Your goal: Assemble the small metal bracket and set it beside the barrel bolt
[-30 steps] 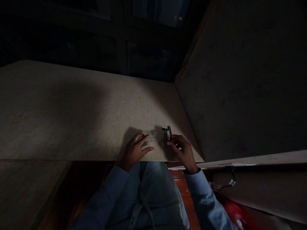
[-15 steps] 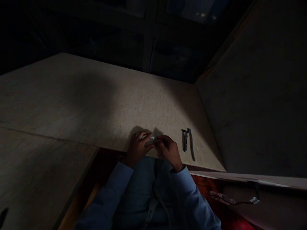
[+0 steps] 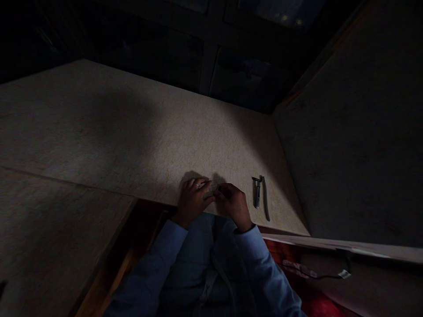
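Hands meet at the lower middle of the frame, over the near edge of a pale speckled table [image 3: 139,132]. The left hand [image 3: 191,200], a ring on one finger, curls its fingers toward the right hand [image 3: 233,204], whose fingertips are bunched together; both close on a small clear object [image 3: 210,190] between them, mostly hidden and too dim to make out. Just right of the hands, apart from them, a dark razor-like tool [image 3: 257,191] lies on the table beside a slim dark strip [image 3: 265,200]. Blue sleeves [image 3: 264,273] fill the lower frame.
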Demonstrator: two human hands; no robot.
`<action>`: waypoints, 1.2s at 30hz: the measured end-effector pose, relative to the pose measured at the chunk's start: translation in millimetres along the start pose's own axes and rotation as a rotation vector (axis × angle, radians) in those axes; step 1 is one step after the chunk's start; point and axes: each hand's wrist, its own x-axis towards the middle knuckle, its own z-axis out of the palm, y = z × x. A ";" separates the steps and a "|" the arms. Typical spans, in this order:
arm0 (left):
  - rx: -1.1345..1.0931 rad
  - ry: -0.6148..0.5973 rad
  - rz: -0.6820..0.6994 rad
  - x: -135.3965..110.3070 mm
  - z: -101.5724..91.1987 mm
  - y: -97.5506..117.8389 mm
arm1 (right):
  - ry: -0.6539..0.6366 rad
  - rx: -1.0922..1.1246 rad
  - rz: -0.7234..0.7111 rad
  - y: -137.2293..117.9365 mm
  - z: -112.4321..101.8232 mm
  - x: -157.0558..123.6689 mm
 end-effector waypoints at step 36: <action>0.000 -0.001 -0.030 0.7 -0.6 1.5 | 0.061 -0.074 -0.455 14.0 12.2 -0.4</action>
